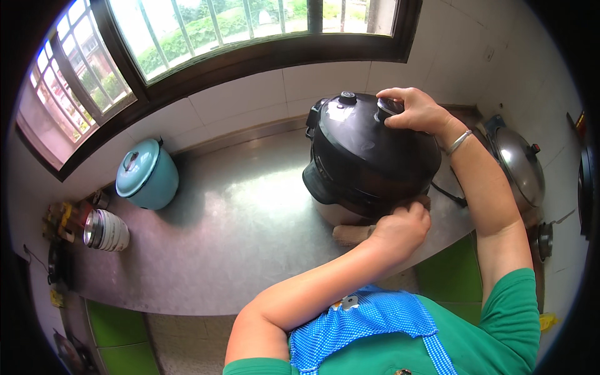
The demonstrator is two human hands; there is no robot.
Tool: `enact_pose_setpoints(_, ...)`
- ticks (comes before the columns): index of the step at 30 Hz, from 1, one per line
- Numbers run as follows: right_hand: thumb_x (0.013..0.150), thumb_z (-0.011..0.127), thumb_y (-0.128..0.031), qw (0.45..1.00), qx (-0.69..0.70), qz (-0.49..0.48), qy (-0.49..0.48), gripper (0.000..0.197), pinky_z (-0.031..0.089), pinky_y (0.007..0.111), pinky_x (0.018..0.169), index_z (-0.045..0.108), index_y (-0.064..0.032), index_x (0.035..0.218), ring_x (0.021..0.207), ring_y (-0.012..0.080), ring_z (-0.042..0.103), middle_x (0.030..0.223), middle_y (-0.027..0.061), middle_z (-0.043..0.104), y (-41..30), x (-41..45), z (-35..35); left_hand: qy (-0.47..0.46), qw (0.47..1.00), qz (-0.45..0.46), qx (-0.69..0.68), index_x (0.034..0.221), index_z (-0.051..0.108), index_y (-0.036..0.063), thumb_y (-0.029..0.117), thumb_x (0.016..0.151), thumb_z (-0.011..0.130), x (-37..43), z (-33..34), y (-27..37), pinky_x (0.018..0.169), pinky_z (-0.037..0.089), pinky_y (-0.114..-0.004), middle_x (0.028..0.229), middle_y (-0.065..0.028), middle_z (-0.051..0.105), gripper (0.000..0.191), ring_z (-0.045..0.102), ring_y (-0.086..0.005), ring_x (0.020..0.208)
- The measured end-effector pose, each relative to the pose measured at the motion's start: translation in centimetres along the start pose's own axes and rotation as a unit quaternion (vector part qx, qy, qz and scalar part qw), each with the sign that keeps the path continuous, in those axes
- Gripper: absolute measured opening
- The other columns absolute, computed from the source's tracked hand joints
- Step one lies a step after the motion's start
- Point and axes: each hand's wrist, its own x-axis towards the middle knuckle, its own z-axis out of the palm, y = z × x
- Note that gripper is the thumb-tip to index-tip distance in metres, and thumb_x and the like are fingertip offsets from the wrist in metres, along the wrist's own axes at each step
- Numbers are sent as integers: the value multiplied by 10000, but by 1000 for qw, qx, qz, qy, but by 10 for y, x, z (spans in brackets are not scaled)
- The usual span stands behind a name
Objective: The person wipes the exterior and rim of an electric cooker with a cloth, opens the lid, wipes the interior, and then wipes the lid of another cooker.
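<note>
A black electric pressure cooker (pixel 375 140) stands toward the right of a stainless steel worktop (pixel 234 243). My right hand (pixel 417 111) grips the dark knob (pixel 388 109) on top of its domed lid, thumb and fingers around it. Low on the cooker's near side, my left hand (pixel 404 229) has its fingers curled on a brown cloth (pixel 349 234). One part of that cloth pokes out left of the wrist, another beyond the fingertips. The lid's round valve (pixel 347 97) sits near the back edge. Whether the lid is locked cannot be seen.
A turquoise enamel pot (pixel 152 180) with a lid and a pale ridged container (pixel 110 230) are at left. A power cord (pixel 447 193) runs right of the cooker. Beyond my right arm is a domed metal lid (pixel 518 161). A barred window (pixel 243 33) is behind the worktop.
</note>
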Motion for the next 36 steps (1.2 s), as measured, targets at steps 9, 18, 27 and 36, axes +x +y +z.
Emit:
enact_pose_setpoints(9, 612, 700, -235, 1000, -9, 2, -3, 582, 462, 325, 849, 603, -58, 1158, 921, 278, 619, 987, 171, 652, -5, -3, -2, -3, 985, -169, 21, 1117, 551, 78, 144, 709, 633, -65, -49, -70, 624, 549, -342, 1072, -127, 543, 421, 625, -271, 820)
enact_pose_setpoints(18, 654, 698, -130, 992, 115, 23, 53, 538, 470, 301, 842, 585, -3, 1164, 890, 204, 599, 975, 122, 642, 0, -15, -2, 107, 884, -407, -203, 961, 645, 28, 148, 666, 646, -114, -66, -148, 816, 480, -338, 987, -135, 616, 319, 605, -277, 902)
enact_pose_setpoints(27, 716, 690, -39, 976, 122, 77, 162, 514, 454, 237, 788, 554, -17, 1211, 827, 97, 538, 908, 23, 602, -9, -39, -39, 52, 830, -454, -320, 1001, 654, 42, 227, 673, 665, -134, -5, -171, 866, 470, -347, 1051, -164, 614, 376, 605, -296, 964)
enact_pose_setpoints(36, 693, 685, -81, 949, -13, 159, 271, 515, 465, 266, 863, 564, -6, 1188, 919, 148, 595, 1026, 80, 636, 18, -125, -89, 7, 790, -473, -389, 1002, 646, 17, 195, 675, 680, -137, 35, -192, 776, 490, -315, 907, -122, 660, 374, 630, -229, 826)
